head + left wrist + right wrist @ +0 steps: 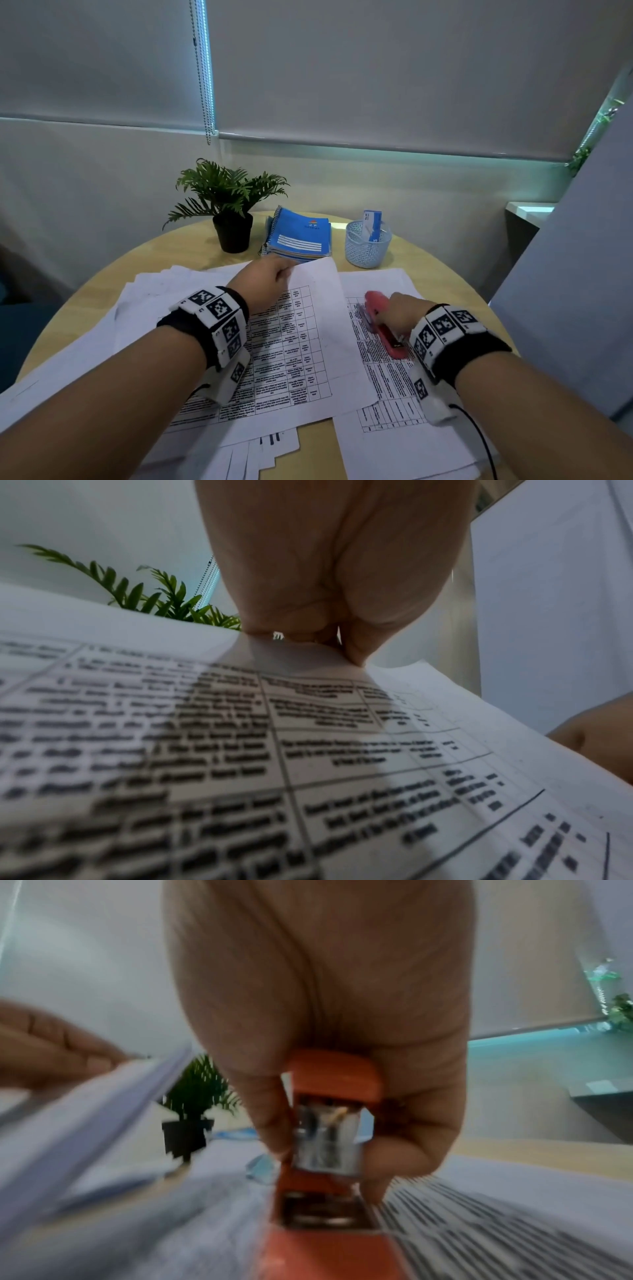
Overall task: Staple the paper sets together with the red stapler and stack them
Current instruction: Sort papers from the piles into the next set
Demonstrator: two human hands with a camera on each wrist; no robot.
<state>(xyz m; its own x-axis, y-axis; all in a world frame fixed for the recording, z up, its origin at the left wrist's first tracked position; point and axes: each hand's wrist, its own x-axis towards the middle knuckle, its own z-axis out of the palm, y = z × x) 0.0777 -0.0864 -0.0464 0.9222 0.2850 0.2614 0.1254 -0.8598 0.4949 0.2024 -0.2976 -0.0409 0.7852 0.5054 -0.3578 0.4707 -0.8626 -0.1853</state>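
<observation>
My left hand (pixel 270 281) pinches the far top edge of a printed paper set (pixel 301 342) in the middle of the round table and lifts that edge a little; the left wrist view shows the fingers (pixel 329 631) closed on the sheet (pixel 240 750). My right hand (pixel 400 315) grips the red stapler (pixel 383 325), which lies over another printed sheet (pixel 387 373) on the right. In the right wrist view my fingers (pixel 404 1145) wrap both sides of the stapler (pixel 329 1123), its mouth facing away from me. More white sheets (pixel 102 329) are spread to the left.
At the table's far side stand a potted green plant (pixel 229 212), a stack of blue spiral notebooks (pixel 298 236) and a pale blue mesh cup (pixel 366 246) holding a small box. A wall with roller blinds lies behind. A grey panel (pixel 575 291) rises at the right.
</observation>
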